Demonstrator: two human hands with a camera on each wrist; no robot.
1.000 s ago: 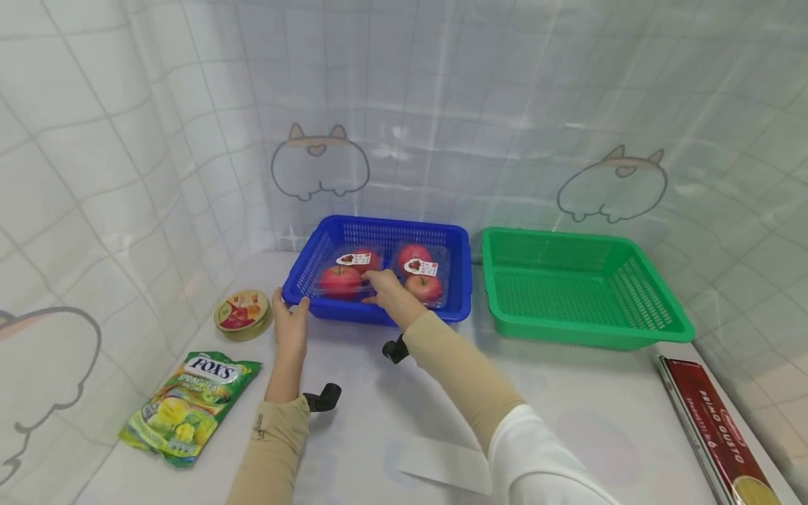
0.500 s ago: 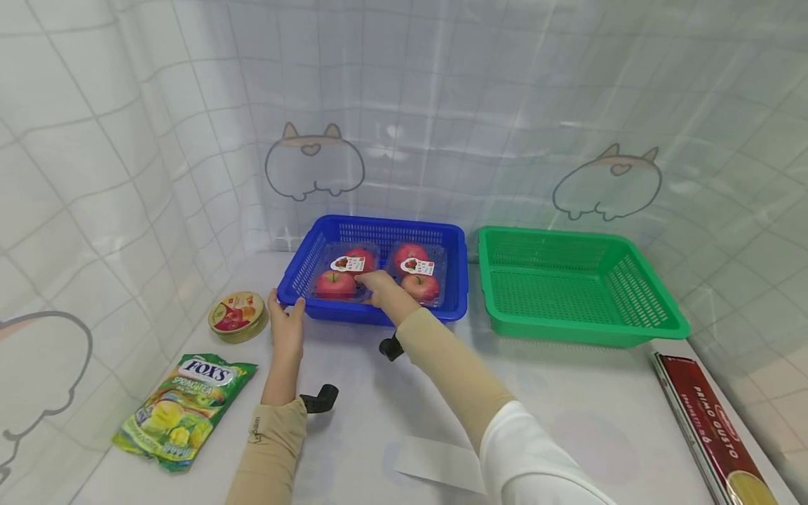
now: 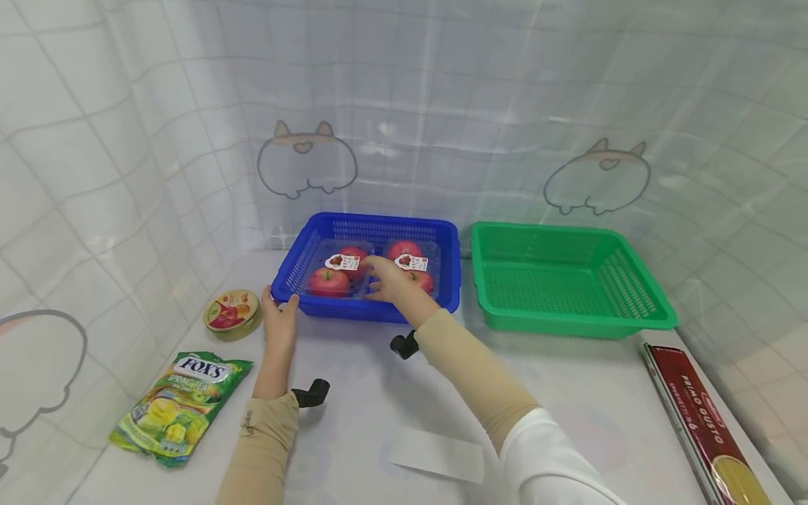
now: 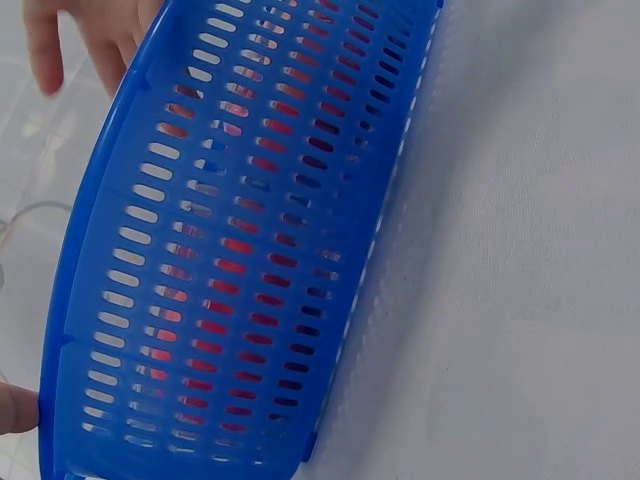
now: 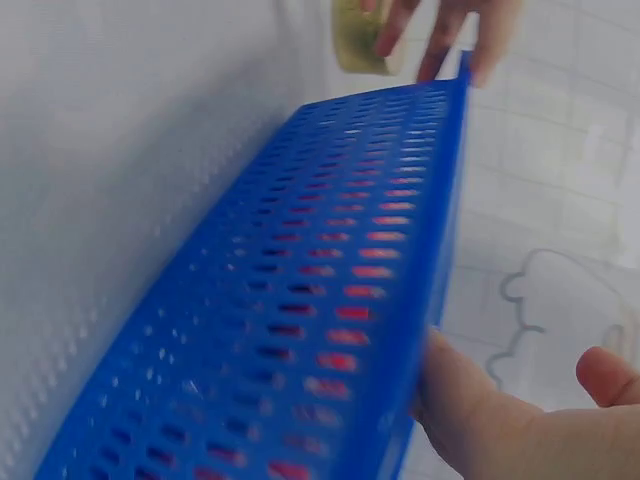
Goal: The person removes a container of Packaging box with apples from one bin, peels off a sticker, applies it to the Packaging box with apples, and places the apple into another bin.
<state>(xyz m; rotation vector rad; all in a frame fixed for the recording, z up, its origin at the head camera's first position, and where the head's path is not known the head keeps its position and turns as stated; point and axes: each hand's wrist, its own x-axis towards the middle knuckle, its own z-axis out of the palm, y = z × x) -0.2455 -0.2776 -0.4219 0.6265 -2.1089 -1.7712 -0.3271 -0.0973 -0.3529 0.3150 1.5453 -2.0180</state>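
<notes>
A blue basket (image 3: pixel 362 309) holds two clear plastic packs of apples side by side, a left pack (image 3: pixel 329 282) and a right pack (image 3: pixel 405 250). My left hand (image 3: pixel 280 326) grips the basket's front left corner, thumb and fingers at the rim. Over the basket, between the two packs, hovers my right hand (image 3: pixel 391 286) with loosely bent fingers and nothing in them. It hides part of the right pack. Apple red shows through the slots of the basket wall (image 4: pixel 250 200) in the left wrist view. In the right wrist view the right thumb (image 5: pixel 455 385) overlaps the rim.
A green basket (image 3: pixel 571 325) stands right of the blue one. Left lie a round candy tin (image 3: pixel 232 314) and a green candy bag (image 3: pixel 183 407). A red spaghetti pack (image 3: pixel 701 421) lies far right, and a white paper strip (image 3: pixel 438 454) in front. Curtained walls enclose the table.
The left apple pack has settled lower in the blue basket. My right hand has come off it, moving up and to the right. My left hand stays at the corner.
</notes>
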